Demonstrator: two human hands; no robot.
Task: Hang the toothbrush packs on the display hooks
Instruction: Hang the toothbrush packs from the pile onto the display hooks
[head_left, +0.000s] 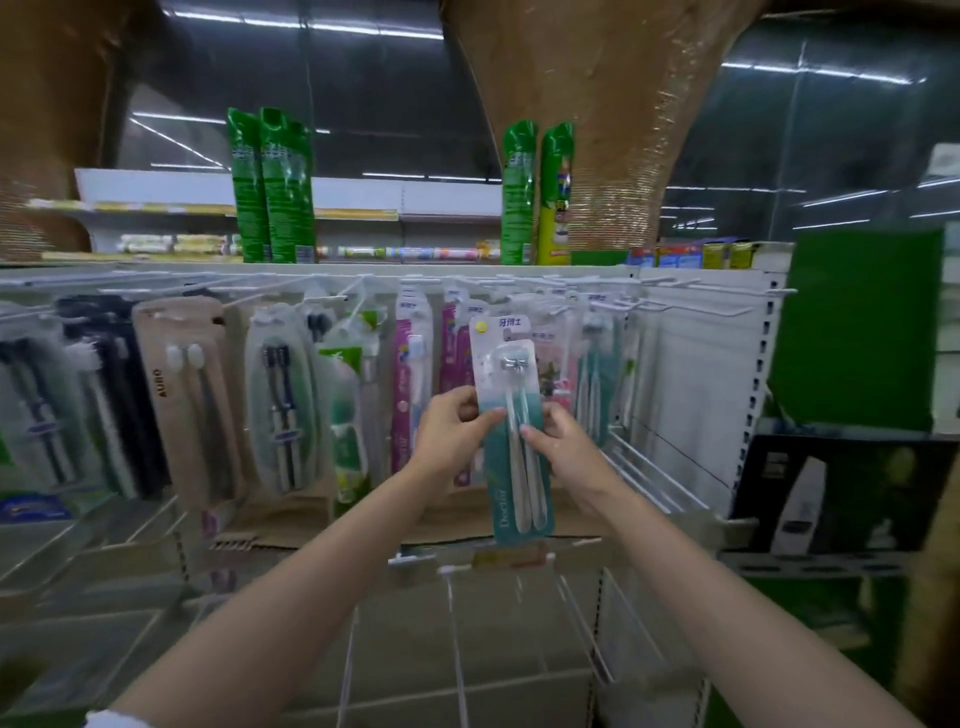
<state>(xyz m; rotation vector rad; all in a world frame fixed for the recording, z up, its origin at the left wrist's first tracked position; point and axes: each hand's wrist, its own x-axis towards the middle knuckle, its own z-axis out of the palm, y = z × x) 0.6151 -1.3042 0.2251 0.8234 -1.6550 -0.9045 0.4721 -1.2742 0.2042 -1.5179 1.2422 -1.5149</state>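
- Both forearms reach in from the bottom edge and meet at one toothbrush pack (511, 415), held upright in front of the display, near its right end.
- Far left of the rack: dark and clear packs (31, 395) hang in rows on white hooks; a beige pack (182, 384) and a clear twin pack (280, 400) follow.
- Left hand (449, 431): fingers curled round the pack's left edge, thumb across the front at about mid-height.
- Held pack: teal lower card, two pale brushes under a clear blister, top edge just below the hook row. Its hanging hole is not discernible.
- Right hand (558, 441): fingers pinch the pack's right edge, thumb on the front.
- Behind the pack: pink packs (410, 374) and paler ones hang close together.
- Right end: bare hooks (701, 312) stand out from the white back panel (696, 395).
- Step judged in hand: pack aligned for hanging, not yet on a hook.
- Next move, as judged: raise the pack, bring its top hole onto a hook tip, slide it back. Either a bare hook or one carrying matching packs would serve.
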